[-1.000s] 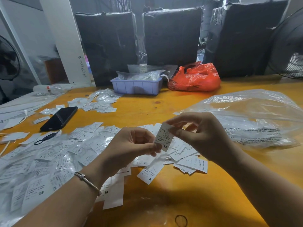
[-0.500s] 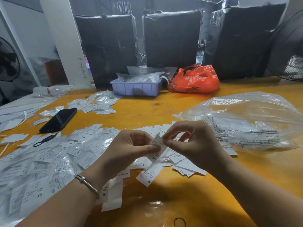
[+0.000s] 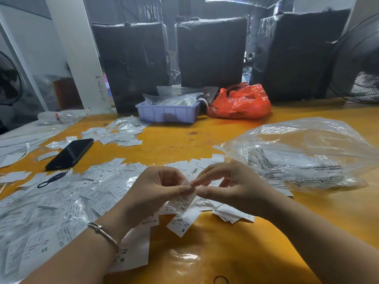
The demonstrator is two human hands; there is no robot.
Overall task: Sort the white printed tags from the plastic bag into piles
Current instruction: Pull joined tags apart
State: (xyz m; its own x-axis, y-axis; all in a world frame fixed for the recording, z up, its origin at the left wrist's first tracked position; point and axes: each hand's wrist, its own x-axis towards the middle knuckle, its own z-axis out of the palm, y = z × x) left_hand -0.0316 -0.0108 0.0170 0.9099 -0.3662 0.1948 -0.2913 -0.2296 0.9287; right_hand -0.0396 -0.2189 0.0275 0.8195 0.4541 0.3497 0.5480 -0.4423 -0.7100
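A white printed tag (image 3: 183, 202) marked XS hangs between the two hands, above the front edge of the loose heap in the middle of the yellow table (image 3: 205, 140). The left hand (image 3: 155, 191) has its fingers curled, with the thumb pressed along the tag's upper edge. The right hand (image 3: 229, 187) meets it fingertip to fingertip, pinching the same upper edge between thumb and forefinger, the other fingers loosely bent. The tag's top is folded or doubled under the fingertips; which of the two cannot be told.

Step in hand, as a judgement: one tag is being read or separated before it goes to its size group. The printed size faces the camera, so the reading part appears complete.

Just below the hands lies a tag marked S (image 3: 180, 223), and to the left a broad spread of sorted tags (image 3: 61, 206), partly under clear film, shows XS, M and L markings. The clear plastic bag (image 3: 303, 152) lies to the right, near the right hand, with printed tags visible inside it.

The next move calls for one hand to release and the other to carry the tag to the XS group on the left. A light pinch is enough; the tags are thin and may cling in pairs, so check that only one is held
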